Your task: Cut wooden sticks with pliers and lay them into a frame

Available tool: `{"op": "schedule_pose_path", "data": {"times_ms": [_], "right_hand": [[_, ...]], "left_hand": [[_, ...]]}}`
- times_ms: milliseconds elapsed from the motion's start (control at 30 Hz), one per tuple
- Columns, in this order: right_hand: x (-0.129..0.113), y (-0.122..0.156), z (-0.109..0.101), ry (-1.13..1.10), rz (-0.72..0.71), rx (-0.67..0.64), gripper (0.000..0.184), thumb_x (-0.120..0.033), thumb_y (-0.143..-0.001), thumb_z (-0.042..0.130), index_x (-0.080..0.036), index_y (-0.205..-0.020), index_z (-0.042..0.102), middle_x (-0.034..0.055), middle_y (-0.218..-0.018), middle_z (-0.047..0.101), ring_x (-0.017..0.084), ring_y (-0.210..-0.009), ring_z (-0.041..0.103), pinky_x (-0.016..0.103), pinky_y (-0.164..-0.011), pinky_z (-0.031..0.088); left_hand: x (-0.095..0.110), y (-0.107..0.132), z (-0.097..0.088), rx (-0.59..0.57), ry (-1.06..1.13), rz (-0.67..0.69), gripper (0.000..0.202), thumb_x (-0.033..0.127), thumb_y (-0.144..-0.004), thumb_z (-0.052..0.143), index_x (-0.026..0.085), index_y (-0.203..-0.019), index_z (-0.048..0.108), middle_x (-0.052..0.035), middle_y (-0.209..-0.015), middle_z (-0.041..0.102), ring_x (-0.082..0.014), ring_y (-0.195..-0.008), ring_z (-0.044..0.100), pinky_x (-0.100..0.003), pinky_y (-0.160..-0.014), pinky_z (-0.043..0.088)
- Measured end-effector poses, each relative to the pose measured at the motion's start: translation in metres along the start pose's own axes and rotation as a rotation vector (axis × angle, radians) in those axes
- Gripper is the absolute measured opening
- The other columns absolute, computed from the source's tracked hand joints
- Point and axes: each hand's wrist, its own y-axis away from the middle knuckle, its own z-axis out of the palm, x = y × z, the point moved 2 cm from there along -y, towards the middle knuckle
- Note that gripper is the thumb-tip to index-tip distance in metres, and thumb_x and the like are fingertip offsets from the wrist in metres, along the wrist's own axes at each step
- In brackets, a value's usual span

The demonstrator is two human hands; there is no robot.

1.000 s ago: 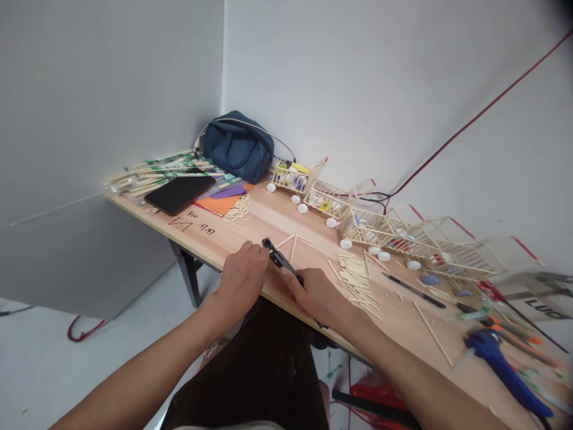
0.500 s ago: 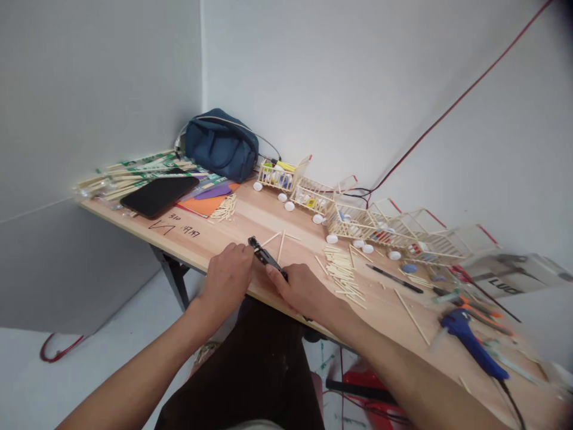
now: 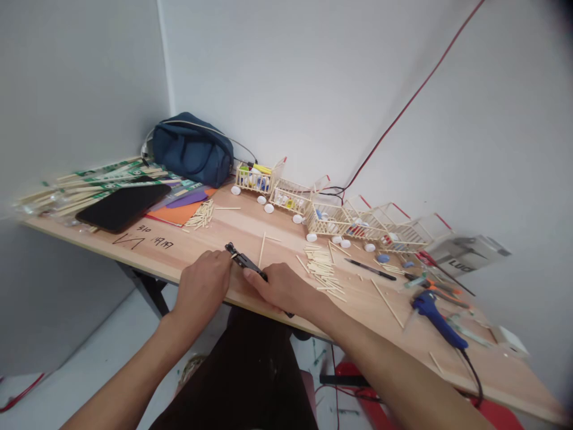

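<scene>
My right hand is closed around the handles of small black cutting pliers near the front edge of the wooden table. The pliers' jaws point up and to the left. My left hand is curled beside the jaws with its fingers folded; what it pinches is hidden. A loose thin wooden stick lies just beyond the pliers. A pile of short cut sticks sits to the right of my right hand.
A row of stick-built carts with white bottle-cap wheels runs along the wall. A blue bag, a black phone, coloured paper and packs of sticks are at left. A blue glue gun, a black pen and other tools lie at right.
The camera has swung right, so everything has slid left in view. Both hands stay together on the pliers at the table's front edge.
</scene>
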Motion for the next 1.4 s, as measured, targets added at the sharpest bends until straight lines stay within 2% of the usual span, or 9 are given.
{"op": "schedule_pose_path", "data": {"times_ms": [167, 267, 367, 467, 600, 833, 1000, 1267, 1400], "right_hand": [[0.007, 0.015, -0.004, -0.070, 0.018, -0.020, 0.074, -0.066, -0.092, 0.022, -0.011, -0.075, 0.068, 0.0138, -0.064, 0.067, 0.019, -0.059, 0.060, 0.028, -0.059, 0.041], [0.020, 0.027, -0.003, -0.094, 0.058, 0.054, 0.070, -0.068, -0.091, 0.026, -0.014, -0.071, 0.065, 0.0125, -0.066, 0.067, 0.018, -0.059, 0.059, 0.027, -0.056, 0.039], [0.039, 0.037, 0.000, -0.216, 0.089, 0.120, 0.064, -0.066, -0.091, 0.029, -0.016, -0.067, 0.059, 0.0080, -0.060, 0.064, 0.015, -0.053, 0.056, 0.025, -0.053, 0.038], [0.063, 0.046, 0.003, -0.487, 0.088, 0.203, 0.061, -0.068, -0.091, 0.027, -0.017, -0.070, 0.056, 0.0017, -0.052, 0.057, 0.012, -0.045, 0.052, 0.023, -0.048, 0.039], [0.098, 0.055, 0.002, -0.781, 0.085, 0.441, 0.061, -0.072, -0.087, 0.032, -0.017, -0.080, 0.057, -0.0006, -0.053, 0.056, 0.013, -0.044, 0.054, 0.023, -0.044, 0.041], [0.158, 0.063, -0.007, -1.100, 0.078, 0.895, 0.062, -0.076, -0.082, 0.038, -0.017, -0.083, 0.057, -0.0008, -0.057, 0.055, 0.013, -0.048, 0.054, 0.024, -0.047, 0.044], [0.191, 0.063, -0.002, -1.312, 0.062, 1.052, 0.065, -0.081, -0.076, 0.042, -0.018, -0.080, 0.055, -0.0026, -0.054, 0.053, 0.012, -0.045, 0.053, 0.025, -0.045, 0.045], [0.208, 0.066, 0.003, -1.397, 0.038, 1.089, 0.064, -0.081, -0.074, 0.045, -0.018, -0.079, 0.055, -0.0022, -0.055, 0.055, 0.013, -0.047, 0.056, 0.027, -0.048, 0.049], [0.206, 0.065, 0.005, -1.416, 0.069, 1.056, 0.067, -0.083, -0.069, 0.048, -0.017, -0.078, 0.056, -0.0017, -0.052, 0.055, 0.013, -0.046, 0.056, 0.026, -0.046, 0.048]], "left_hand": [[-0.008, -0.002, 0.003, 0.052, 0.107, 0.019, 0.028, 0.025, -0.096, 0.032, 0.017, -0.088, 0.058, -0.0092, -0.091, 0.067, -0.0240, -0.091, 0.063, -0.030, -0.071, 0.041], [-0.014, -0.005, 0.003, 0.041, 0.251, 0.050, 0.029, 0.029, -0.095, 0.033, 0.018, -0.085, 0.059, -0.0073, -0.087, 0.068, -0.0216, -0.083, 0.062, -0.029, -0.070, 0.040], [-0.016, -0.009, -0.001, 0.019, 0.508, 0.050, 0.028, 0.034, -0.091, 0.039, 0.018, -0.080, 0.060, -0.0024, -0.072, 0.065, -0.0169, -0.069, 0.059, -0.026, -0.065, 0.038], [-0.010, -0.011, -0.005, -0.059, 0.872, -0.026, 0.031, 0.042, -0.087, 0.047, 0.018, -0.070, 0.058, 0.0028, -0.053, 0.052, -0.0114, -0.051, 0.047, -0.022, -0.053, 0.033], [0.004, -0.014, -0.008, -0.165, 1.371, -0.098, 0.029, 0.044, -0.078, 0.062, 0.015, -0.079, 0.061, 0.0037, -0.059, 0.053, -0.0060, -0.046, 0.037, -0.018, -0.044, 0.026], [0.043, -0.024, -0.012, -0.312, 1.872, -0.156, 0.028, 0.025, -0.071, 0.074, 0.010, -0.093, 0.066, -0.0018, -0.072, 0.060, -0.0054, -0.056, 0.046, -0.015, -0.047, 0.034], [0.080, -0.039, -0.003, -0.383, 1.943, -0.233, 0.011, 0.014, -0.075, 0.071, 0.009, -0.084, 0.067, -0.0059, -0.079, 0.064, -0.0080, -0.065, 0.057, -0.018, -0.057, 0.048], [0.117, -0.061, 0.011, -0.367, 1.886, -0.316, 0.005, 0.006, -0.082, 0.063, 0.007, -0.077, 0.065, -0.0031, -0.066, 0.059, -0.0078, -0.059, 0.058, -0.022, -0.063, 0.054], [0.117, -0.082, 0.006, -0.283, 1.563, -0.213, 0.015, 0.008, -0.089, 0.049, 0.009, -0.078, 0.058, -0.0022, -0.067, 0.057, -0.0068, -0.054, 0.056, -0.021, -0.056, 0.050]]}}
